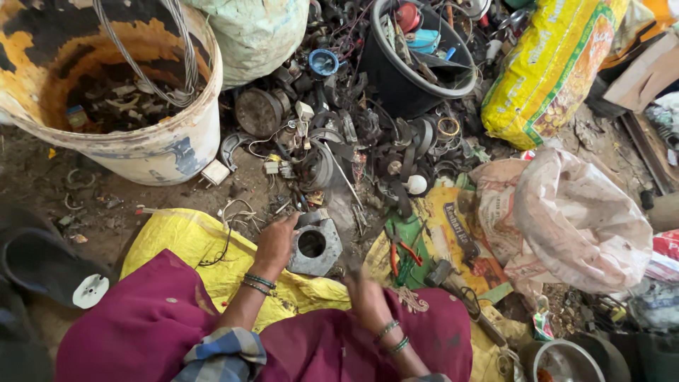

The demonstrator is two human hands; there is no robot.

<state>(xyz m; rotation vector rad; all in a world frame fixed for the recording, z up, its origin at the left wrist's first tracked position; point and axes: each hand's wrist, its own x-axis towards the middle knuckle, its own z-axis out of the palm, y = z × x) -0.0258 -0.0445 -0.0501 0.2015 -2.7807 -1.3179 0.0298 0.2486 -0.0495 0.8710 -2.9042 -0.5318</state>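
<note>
A grey metal block (315, 246) with a round hole through its middle lies on a yellow sack (185, 244) spread over the ground, just below the centre of the view, seemingly set there as a work surface in front of the seated person. The left hand (276, 242) rests at the block's nine o'clock, fingers curled loosely against its edge and top corner, apparently steadying it rather than lifting it. The right hand (368, 296), at the block's four o'clock, is blurred; whether its fingers are clenched on anything cannot be told. Red-handled pliers (401, 253) lie at the block's three o'clock. A heap of dark scrap metal parts (353, 141) spreads at twelve o'clock, a worn white bucket (152, 152) stands at ten o'clock, a black tub (396, 88) at one o'clock.
</note>
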